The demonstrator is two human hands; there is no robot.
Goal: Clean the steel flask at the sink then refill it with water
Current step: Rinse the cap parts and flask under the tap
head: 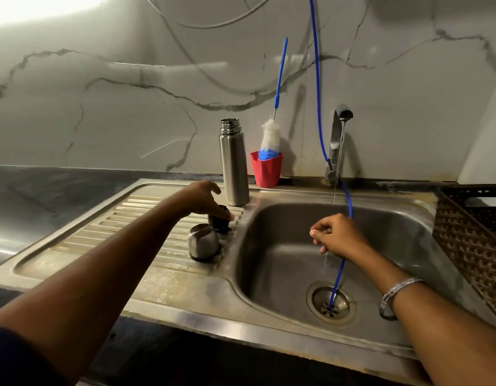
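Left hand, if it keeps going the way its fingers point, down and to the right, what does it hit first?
The left hand already has its fingertips on the black stopper on the drainboard, so that is first. The steel cup sits just nearer the camera, probably outside that line, though depth is unclear.

No readable text, label, brand, number or sign appears on the steel flask (234, 165), red cup (266, 169), or anywhere around the sink (297, 215)
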